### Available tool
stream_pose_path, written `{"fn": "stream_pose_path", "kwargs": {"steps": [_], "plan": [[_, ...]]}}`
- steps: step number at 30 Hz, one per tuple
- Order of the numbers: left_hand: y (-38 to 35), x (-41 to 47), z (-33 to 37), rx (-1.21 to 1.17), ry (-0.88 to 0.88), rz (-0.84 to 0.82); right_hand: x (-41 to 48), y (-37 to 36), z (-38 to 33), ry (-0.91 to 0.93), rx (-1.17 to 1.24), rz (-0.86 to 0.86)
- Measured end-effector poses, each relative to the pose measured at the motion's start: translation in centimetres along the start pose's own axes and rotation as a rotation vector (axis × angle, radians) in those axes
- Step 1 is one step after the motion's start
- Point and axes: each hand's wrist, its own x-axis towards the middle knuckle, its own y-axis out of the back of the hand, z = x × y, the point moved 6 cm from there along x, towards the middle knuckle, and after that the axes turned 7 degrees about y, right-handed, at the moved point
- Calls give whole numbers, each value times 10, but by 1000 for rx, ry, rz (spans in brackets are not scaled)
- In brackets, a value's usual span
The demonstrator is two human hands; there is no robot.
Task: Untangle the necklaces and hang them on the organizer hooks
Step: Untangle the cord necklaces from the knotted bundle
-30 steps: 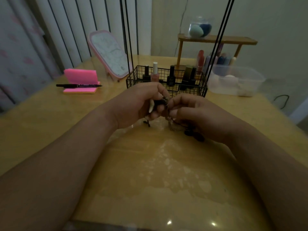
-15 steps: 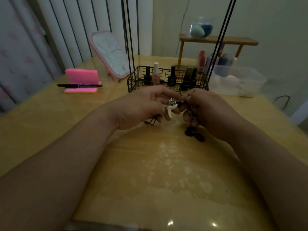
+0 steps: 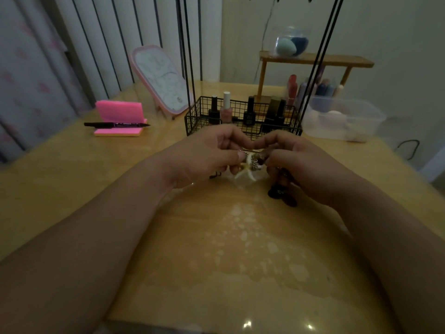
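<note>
Your tangle of necklaces [image 3: 251, 162] sits between your two hands, just above the table [image 3: 240, 249] and near the front of the wire organizer basket [image 3: 192, 121]. It runs left to right; its pale prongs splay downward and toward you, and a strand of dark beads [image 3: 281, 192] hangs from the right side down to the tabletop. Your left hand [image 3: 207, 153] pinches the left end with curled fingers. Your right hand [image 3: 303, 162] pinches the right end, knuckles up, both forearms angled inward.
</note>
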Motion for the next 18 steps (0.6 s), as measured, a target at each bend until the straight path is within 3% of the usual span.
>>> {"fn": "stream_pose_path", "kwargs": {"steps": [4,9,18], "plan": [[3,1,0,7,-4,41,-1,-6,-2,24,-118,-81],[7,3,-2,-24,-15,80,-1,-8,-6,84,-239,-50],[11,5,-8,36,65,144,-1,1,-7,72,47,-59]]}}
